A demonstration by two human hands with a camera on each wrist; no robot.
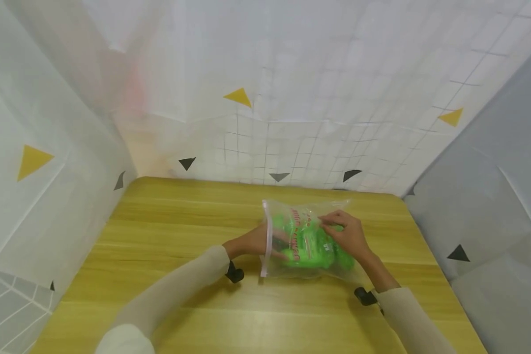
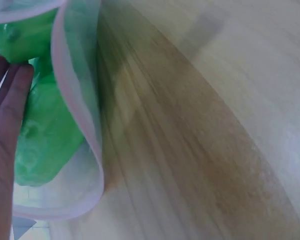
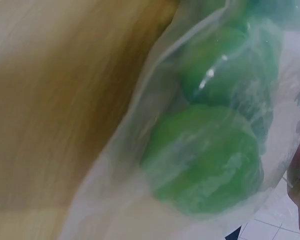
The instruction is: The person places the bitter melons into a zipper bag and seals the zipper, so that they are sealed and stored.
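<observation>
A clear plastic zip bag (image 1: pixel 267 246) with red printing lies on its side on the wooden table, its white-edged mouth facing left. Inside it are several bright green, rounded, shiny things (image 1: pixel 316 253), whose kind does not show. My left hand (image 1: pixel 253 241) reaches in through the mouth. In the left wrist view, the straight fingers of that hand (image 2: pixel 7 115) lie against a lumpy green thing (image 2: pixel 47 130). From above, my right hand (image 1: pixel 347 236) pinches the bag's plastic near its closed end. The right wrist view shows a round green thing (image 3: pixel 205 160) behind the film.
The wooden table (image 1: pixel 168 221) has rounded far corners. Pale wall sheets (image 1: pixel 203 142) with yellow and dark triangles stand at its back and sides. Dark wrist camera mounts (image 1: pixel 234 273) sit below both wrists.
</observation>
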